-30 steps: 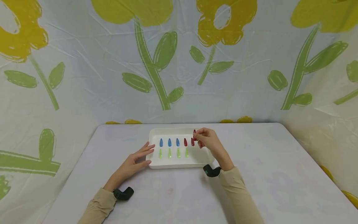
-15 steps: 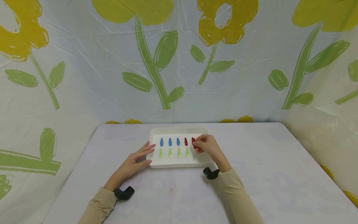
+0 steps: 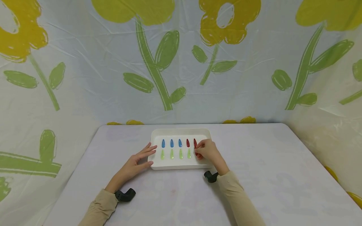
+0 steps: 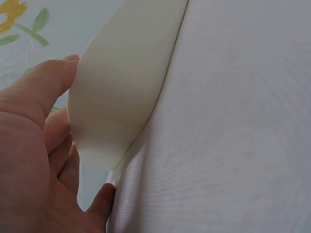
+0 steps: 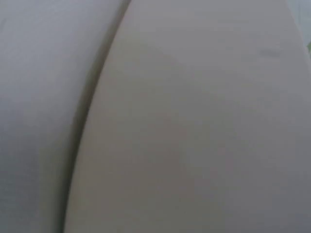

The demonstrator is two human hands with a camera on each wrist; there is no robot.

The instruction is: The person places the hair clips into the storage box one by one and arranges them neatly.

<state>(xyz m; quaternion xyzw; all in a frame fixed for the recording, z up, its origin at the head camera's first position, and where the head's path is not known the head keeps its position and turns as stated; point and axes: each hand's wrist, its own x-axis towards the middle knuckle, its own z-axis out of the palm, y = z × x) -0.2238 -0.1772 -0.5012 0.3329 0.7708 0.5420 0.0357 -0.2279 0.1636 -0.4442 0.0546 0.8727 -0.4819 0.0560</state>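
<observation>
A white tray [image 3: 169, 167] holds snap hair clips in two rows. In the back row lie three blue hair clips [image 3: 171, 143], then a red hair clip [image 3: 188, 143] and another red hair clip [image 3: 194, 142] to its right. Several green hair clips [image 3: 181, 154] form the front row. Over the tray's right part, my right hand [image 3: 208, 150] pinches one more red hair clip [image 3: 196, 152], right of the last green one; my fingers partly cover it. My left hand [image 3: 135, 163] rests with extended fingers at the tray's left rim, also seen touching the tray wall [image 4: 116, 82] in the left wrist view.
The tray stands on a pale table [image 3: 169, 201] near its back edge. Behind and beside it hangs a flower-printed cloth [image 3: 113, 94]. Close up, the right wrist view shows just the tray's outer wall [image 5: 184, 121] and some tabletop, with no hand.
My right hand has come down from the tray's back right toward its front, carrying the pinched red hair clip from the back row to the front row. My left hand has stayed put.
</observation>
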